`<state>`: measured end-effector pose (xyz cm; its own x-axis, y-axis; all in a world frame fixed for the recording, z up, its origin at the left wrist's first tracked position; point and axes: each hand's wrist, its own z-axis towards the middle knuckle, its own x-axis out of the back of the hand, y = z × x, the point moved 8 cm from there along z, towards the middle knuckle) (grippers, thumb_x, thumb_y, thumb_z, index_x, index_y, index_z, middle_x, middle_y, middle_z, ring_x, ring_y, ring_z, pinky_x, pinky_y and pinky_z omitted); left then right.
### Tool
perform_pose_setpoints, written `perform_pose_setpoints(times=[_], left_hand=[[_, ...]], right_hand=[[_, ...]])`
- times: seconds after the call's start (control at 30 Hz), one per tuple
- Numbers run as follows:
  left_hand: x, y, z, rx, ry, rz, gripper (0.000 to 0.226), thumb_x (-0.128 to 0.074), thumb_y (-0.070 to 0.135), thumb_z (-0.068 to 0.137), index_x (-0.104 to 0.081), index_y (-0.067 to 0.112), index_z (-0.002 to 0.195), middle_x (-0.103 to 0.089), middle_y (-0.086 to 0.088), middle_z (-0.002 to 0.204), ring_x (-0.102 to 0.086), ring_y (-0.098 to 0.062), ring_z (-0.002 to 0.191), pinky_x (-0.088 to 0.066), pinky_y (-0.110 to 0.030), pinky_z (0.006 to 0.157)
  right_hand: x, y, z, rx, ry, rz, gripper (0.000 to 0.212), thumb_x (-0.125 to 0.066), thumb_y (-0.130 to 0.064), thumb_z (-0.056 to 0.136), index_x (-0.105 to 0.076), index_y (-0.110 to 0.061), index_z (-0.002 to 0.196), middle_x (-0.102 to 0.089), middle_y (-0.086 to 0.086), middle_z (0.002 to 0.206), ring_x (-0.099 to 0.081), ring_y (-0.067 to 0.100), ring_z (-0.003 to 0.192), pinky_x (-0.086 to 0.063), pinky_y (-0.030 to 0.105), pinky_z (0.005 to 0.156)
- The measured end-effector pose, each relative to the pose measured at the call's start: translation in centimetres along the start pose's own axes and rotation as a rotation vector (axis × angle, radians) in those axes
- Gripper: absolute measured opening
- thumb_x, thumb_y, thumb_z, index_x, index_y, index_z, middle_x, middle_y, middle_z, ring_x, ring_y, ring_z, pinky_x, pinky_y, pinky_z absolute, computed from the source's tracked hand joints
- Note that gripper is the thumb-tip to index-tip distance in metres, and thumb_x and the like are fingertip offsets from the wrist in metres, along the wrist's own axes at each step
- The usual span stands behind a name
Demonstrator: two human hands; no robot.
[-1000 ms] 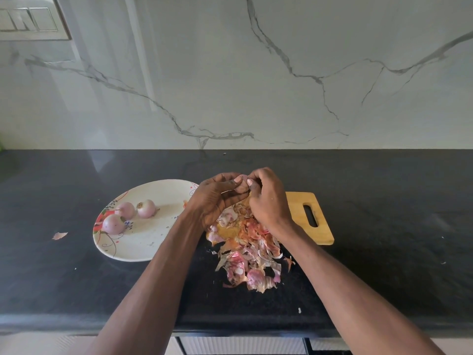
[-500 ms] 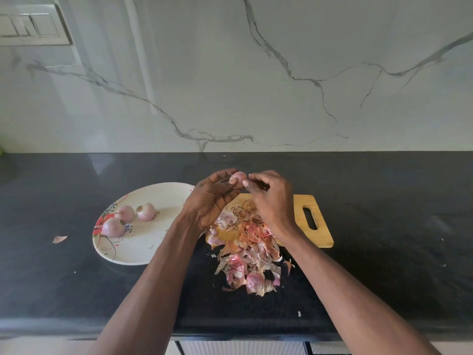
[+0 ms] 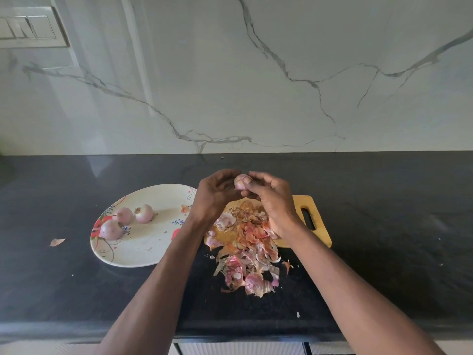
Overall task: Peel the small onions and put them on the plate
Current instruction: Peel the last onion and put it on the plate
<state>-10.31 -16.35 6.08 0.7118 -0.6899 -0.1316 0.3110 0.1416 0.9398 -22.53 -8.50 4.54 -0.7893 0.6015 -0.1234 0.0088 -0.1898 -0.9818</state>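
Observation:
A small pale pink onion (image 3: 239,181) is held up between both hands above the far end of the cutting board. My left hand (image 3: 213,194) curls around its left side and my right hand (image 3: 271,198) pinches it from the right with thumb and fingertips. Three peeled onions (image 3: 124,215) (image 3: 144,213) (image 3: 110,229) lie together on the left part of the white flower-patterned plate (image 3: 143,247). A heap of onion peels (image 3: 245,242) spreads over the board and down onto the black counter.
The wooden cutting board (image 3: 314,221) with a handle slot lies right of the plate. One loose peel (image 3: 56,242) sits on the counter left of the plate. A marble wall with a switch panel (image 3: 28,28) backs the counter.
Both hands rose slightly from the peel heap and the onion now shows between the fingertips. The right hand has turned more onto the onion's right side.

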Motion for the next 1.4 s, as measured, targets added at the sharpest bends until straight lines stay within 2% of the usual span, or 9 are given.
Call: perform_pose_setpoints(times=[0.1, 0.23, 0.47, 0.57, 0.67, 0.87, 1.0, 1.2, 1.4], left_hand=[[0.6, 0.4, 0.1, -0.016, 0.014, 0.028, 0.034, -0.076, 0.008, 0.078, -0.071, 0.004, 0.112, -0.077, -0.01, 0.105, -0.073, -0.024, 0.101, -0.057, -0.034, 0.09], [1.6, 0.4, 0.1, -0.096, 0.074, 0.174, 0.022, -0.067, 0.013, 0.095, -0.074, 0.006, 0.114, -0.077, -0.01, 0.107, -0.072, -0.028, 0.104, -0.055, -0.046, 0.098], [0.8, 1.4, -0.7, -0.232, 0.189, 0.384, 0.029, -0.073, 0.019, 0.092, -0.073, 0.009, 0.119, -0.075, 0.001, 0.111, -0.071, -0.005, 0.103, -0.056, -0.022, 0.088], [1.2, 1.7, -1.1, -0.275, 0.283, 0.445, 0.019, -0.068, 0.015, 0.096, -0.077, 0.01, 0.112, -0.076, 0.011, 0.097, -0.072, 0.0, 0.092, -0.057, -0.021, 0.081], [2.1, 1.6, -1.0, -0.288, 0.385, 0.505, 0.017, -0.064, 0.015, 0.099, -0.077, 0.008, 0.107, -0.075, 0.01, 0.088, -0.071, -0.006, 0.082, -0.06, -0.035, 0.076], [1.9, 0.8, -0.3, -0.107, 0.198, 0.156, 0.018, -0.07, 0.007, 0.093, -0.075, 0.002, 0.109, -0.078, -0.012, 0.098, -0.076, -0.028, 0.091, -0.06, -0.046, 0.088], [0.8, 1.5, -0.5, -0.109, 0.039, 0.11, 0.024, -0.074, 0.002, 0.085, -0.076, 0.004, 0.109, -0.077, -0.013, 0.102, -0.074, -0.03, 0.099, -0.058, -0.041, 0.093], [1.4, 1.0, -0.3, -0.07, 0.092, 0.061, 0.028, -0.078, 0.006, 0.081, -0.075, -0.001, 0.109, -0.077, -0.016, 0.101, -0.074, -0.033, 0.099, -0.055, -0.048, 0.098], [1.3, 0.9, -0.3, 0.002, 0.094, -0.047, 0.022, -0.079, 0.011, 0.072, -0.08, 0.006, 0.094, -0.077, -0.019, 0.098, -0.074, -0.035, 0.097, -0.055, -0.048, 0.098]], right_hand=[[0.0, -0.1, -0.1, -0.024, -0.026, 0.132, 0.027, -0.073, -0.007, 0.089, -0.07, -0.006, 0.115, -0.078, 0.01, 0.094, -0.075, 0.02, 0.088, -0.058, 0.025, 0.075], [0.0, -0.2, 0.0, -0.004, -0.037, 0.139, 0.029, -0.073, -0.005, 0.088, -0.07, -0.007, 0.117, -0.076, 0.012, 0.105, -0.074, 0.022, 0.097, -0.058, 0.028, 0.081], [-0.4, -0.1, -0.2, -0.03, -0.098, 0.224, 0.035, -0.068, 0.001, 0.089, -0.067, -0.004, 0.124, -0.077, 0.009, 0.105, -0.072, 0.023, 0.102, -0.056, 0.037, 0.095], [-0.9, 0.0, -0.4, -0.036, -0.154, 0.167, 0.046, -0.067, 0.009, 0.086, -0.063, -0.004, 0.129, -0.073, 0.011, 0.117, -0.069, 0.021, 0.113, -0.052, 0.036, 0.102], [-1.2, -0.1, -0.7, -0.007, -0.165, 0.093, 0.05, -0.073, 0.008, 0.08, -0.065, -0.005, 0.128, -0.074, 0.01, 0.116, -0.068, 0.019, 0.114, -0.054, 0.031, 0.1], [-0.3, -0.6, -0.3, 0.045, -0.077, 0.057, 0.055, -0.089, -0.024, 0.06, -0.074, -0.027, 0.113, -0.077, 0.003, 0.109, -0.069, 0.02, 0.111, -0.053, 0.041, 0.101], [0.2, -1.0, -0.2, 0.068, -0.079, 0.092, 0.054, -0.086, -0.019, 0.061, -0.073, -0.022, 0.113, -0.077, 0.003, 0.108, -0.07, 0.017, 0.108, -0.054, 0.039, 0.1], [0.1, -1.3, -0.2, 0.092, -0.112, 0.063, 0.055, -0.083, -0.012, 0.067, -0.07, -0.013, 0.12, -0.076, 0.003, 0.108, -0.071, 0.014, 0.107, -0.056, 0.031, 0.096], [-0.1, -1.2, -0.2, 0.059, -0.137, 0.131, 0.052, -0.082, -0.016, 0.063, -0.072, -0.018, 0.114, -0.077, 0.002, 0.106, -0.07, 0.017, 0.109, -0.052, 0.039, 0.104]])
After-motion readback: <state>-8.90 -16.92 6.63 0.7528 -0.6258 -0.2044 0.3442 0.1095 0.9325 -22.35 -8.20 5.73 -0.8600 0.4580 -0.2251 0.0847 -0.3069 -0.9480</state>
